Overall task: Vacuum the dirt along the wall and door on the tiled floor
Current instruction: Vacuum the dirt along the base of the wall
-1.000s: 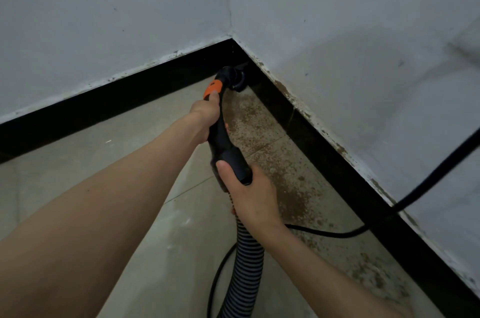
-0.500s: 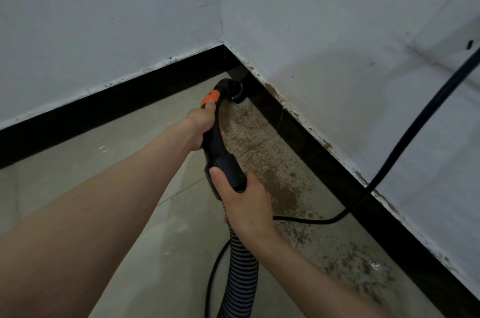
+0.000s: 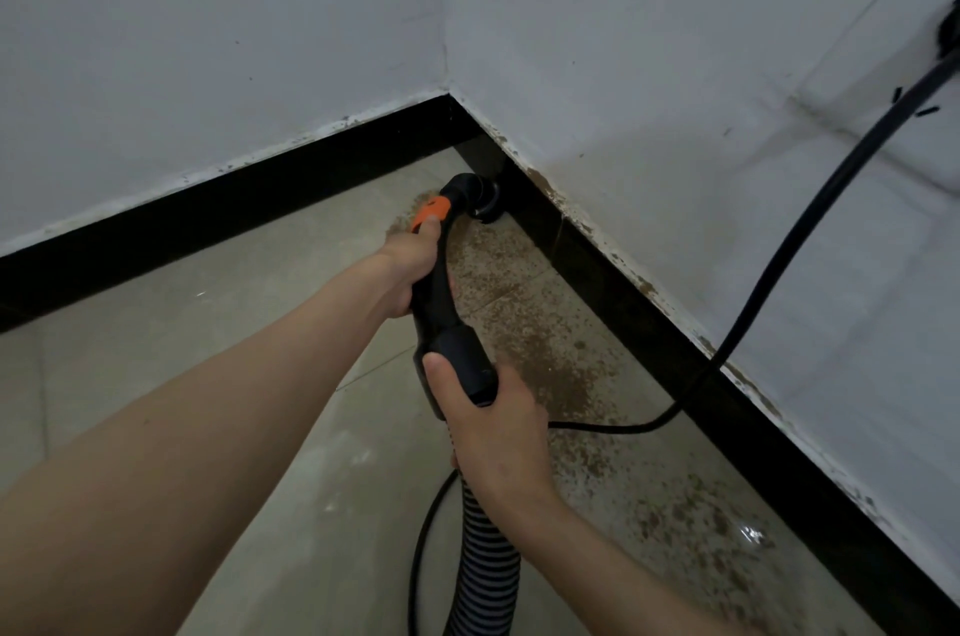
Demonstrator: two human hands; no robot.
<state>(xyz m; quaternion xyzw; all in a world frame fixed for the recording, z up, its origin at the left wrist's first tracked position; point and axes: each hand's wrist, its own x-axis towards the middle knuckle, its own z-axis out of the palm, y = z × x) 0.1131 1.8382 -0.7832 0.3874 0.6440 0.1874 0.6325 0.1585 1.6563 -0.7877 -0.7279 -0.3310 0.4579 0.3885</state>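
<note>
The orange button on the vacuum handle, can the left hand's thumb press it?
Probably yes. The left hand grips the vacuum handle just below the orange button, its thumb tip already at the button's lower edge, with nothing between them.

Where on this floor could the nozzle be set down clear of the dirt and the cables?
Free: the pale tiles left of the left hand, bordered by the black skirting. Crowded: the strip along the right-hand wall, with brown dirt, the power cord crossing it, and the ribbed hose beneath the right hand.
</note>
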